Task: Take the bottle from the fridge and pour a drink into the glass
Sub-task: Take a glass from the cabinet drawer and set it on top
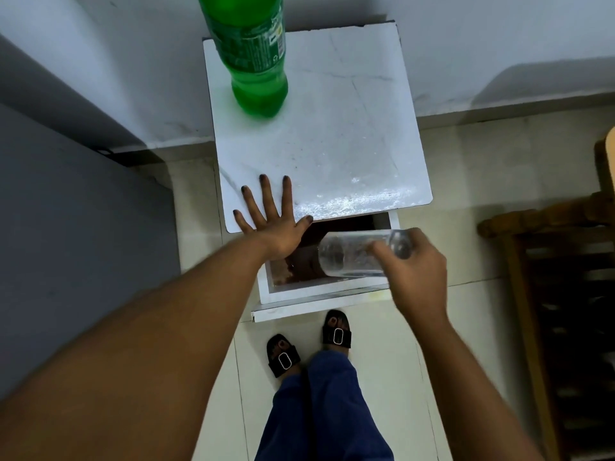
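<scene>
A green plastic bottle (253, 58) with a label stands upright at the far left of a small white cabinet top (332, 128); its cap is out of frame. My left hand (271, 221) lies flat, fingers spread, on the near left corner of that top. My right hand (416, 264) grips a clear empty glass (349, 254), held on its side with the mouth pointing left, above an open white drawer (299, 291) below the top.
A grey fridge side (66, 227) fills the left. A wooden rack (559, 294) stands at the right. White walls rise behind the cabinet. My feet in black sandals (283, 356) stand on pale floor tiles just in front of the drawer.
</scene>
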